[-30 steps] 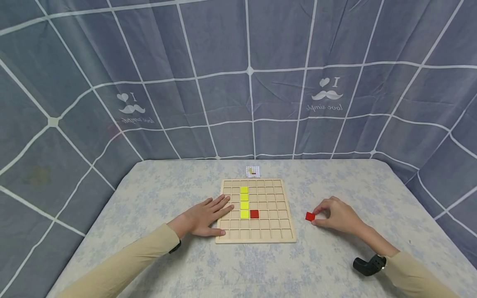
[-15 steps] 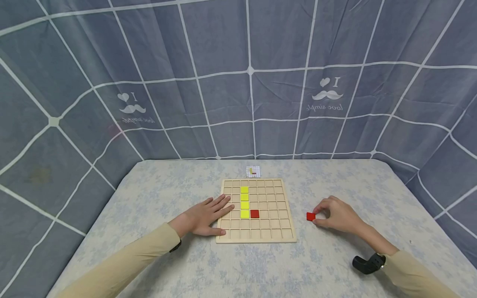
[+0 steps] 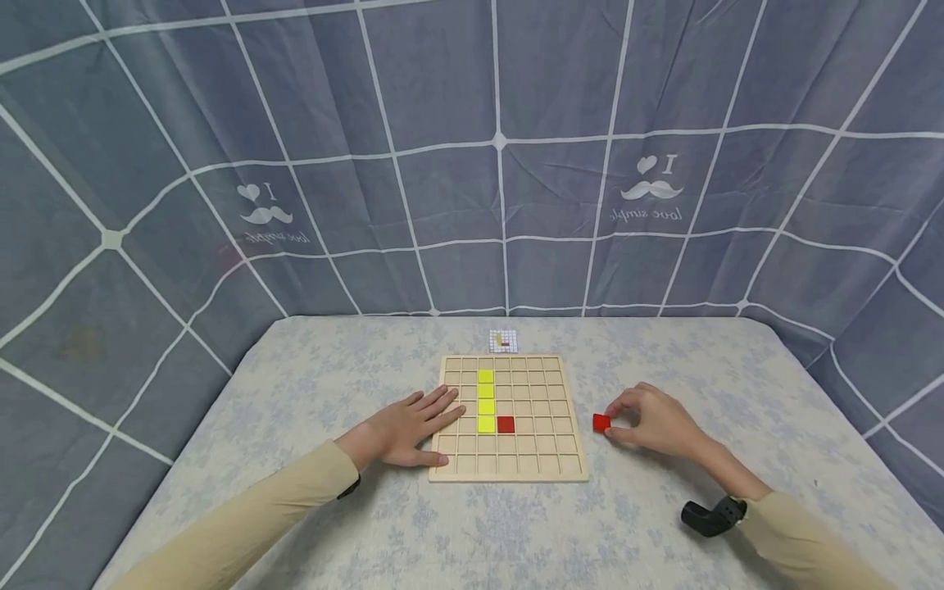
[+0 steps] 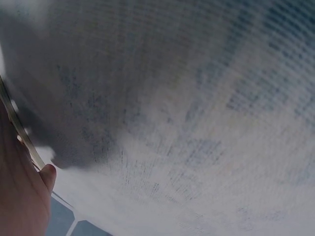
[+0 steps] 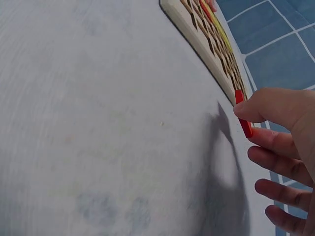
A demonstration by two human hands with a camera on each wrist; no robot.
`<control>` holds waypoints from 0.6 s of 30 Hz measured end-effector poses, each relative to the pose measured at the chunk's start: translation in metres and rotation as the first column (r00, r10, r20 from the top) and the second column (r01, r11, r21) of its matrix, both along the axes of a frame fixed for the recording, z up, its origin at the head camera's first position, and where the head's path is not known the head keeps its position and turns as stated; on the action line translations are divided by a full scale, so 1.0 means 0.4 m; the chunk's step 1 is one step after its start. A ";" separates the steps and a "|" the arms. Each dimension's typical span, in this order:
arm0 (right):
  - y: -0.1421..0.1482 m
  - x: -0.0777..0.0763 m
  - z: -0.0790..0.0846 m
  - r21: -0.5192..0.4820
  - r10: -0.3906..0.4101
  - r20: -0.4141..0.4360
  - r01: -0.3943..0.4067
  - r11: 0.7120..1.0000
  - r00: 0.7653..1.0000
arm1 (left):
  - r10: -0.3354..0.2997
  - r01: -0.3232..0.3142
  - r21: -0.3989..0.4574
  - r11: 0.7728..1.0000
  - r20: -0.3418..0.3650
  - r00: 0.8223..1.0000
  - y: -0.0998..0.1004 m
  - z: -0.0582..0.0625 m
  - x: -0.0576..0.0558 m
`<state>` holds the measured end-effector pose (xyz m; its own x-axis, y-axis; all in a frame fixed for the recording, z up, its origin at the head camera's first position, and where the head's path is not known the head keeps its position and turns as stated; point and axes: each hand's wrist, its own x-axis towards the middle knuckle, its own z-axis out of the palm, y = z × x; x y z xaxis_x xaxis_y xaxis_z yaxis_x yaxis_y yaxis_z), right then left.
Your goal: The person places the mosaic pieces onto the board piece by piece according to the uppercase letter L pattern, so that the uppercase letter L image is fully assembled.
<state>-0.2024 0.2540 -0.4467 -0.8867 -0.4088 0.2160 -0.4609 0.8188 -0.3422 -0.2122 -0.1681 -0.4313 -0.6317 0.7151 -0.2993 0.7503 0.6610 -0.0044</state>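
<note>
A wooden grid board (image 3: 531, 467) lies on the table in the head view. Several yellow square tiles (image 3: 486, 392) form a column in its cells, and a red tile (image 3: 505, 424) sits beside the lowest of them. My left hand (image 3: 413, 428) rests on the board's left edge, fingers straight and spread. To the right of the board, my right hand (image 3: 656, 422) pinches another red tile (image 3: 601, 423) between thumb and forefinger. In the right wrist view that red tile (image 5: 244, 118) is held above the cloth, seen nearly edge-on, the other fingers loosely bent.
Behind the board lies a small card (image 3: 503, 341) printed with a coloured grid. A pale flowered cloth (image 3: 354, 352) covers the table. Grey-blue curtains (image 3: 442, 197) with white lines stand at the back and both sides.
My right hand has moved a little to the left, toward the board, with the red tile in its pinch. The left hand stays on the board's edge.
</note>
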 end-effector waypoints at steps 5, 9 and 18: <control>-0.031 -0.006 0.004 -0.035 0.021 -0.002 -0.021 0.999 1.000 | 0.006 -0.006 0.006 1.000 0.005 1.000 0.000 -0.001 0.002; -0.062 -0.011 0.007 -0.052 0.028 0.003 -0.028 0.998 1.000 | 0.009 -0.009 0.007 1.000 0.003 1.000 0.000 -0.004 0.003; -0.135 -0.030 0.023 -0.073 0.068 0.022 -0.066 0.995 0.997 | 0.009 -0.009 -0.002 1.000 -0.013 1.000 -0.002 -0.008 0.001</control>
